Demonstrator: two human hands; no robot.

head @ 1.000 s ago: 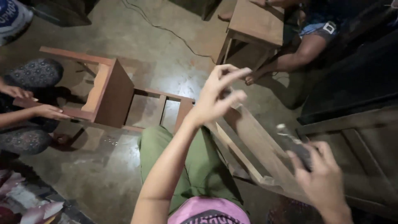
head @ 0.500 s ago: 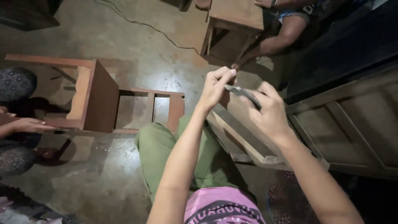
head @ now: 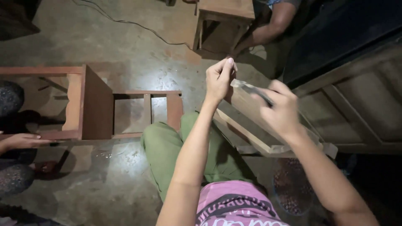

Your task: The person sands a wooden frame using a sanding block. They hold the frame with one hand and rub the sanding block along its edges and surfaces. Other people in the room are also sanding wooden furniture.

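above the lap, left hand pinches something small (too small to tell); right hand grips a thin tool over the wooden frame. slip risk: tool could nick fingers.

A wooden frame is propped right of the knee; an unfinished chair is laid left, a stool behind.

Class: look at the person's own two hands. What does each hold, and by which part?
The right hand grips a thin metal tool at its rear end. Whether the pinched left hand holds anything cannot be told.
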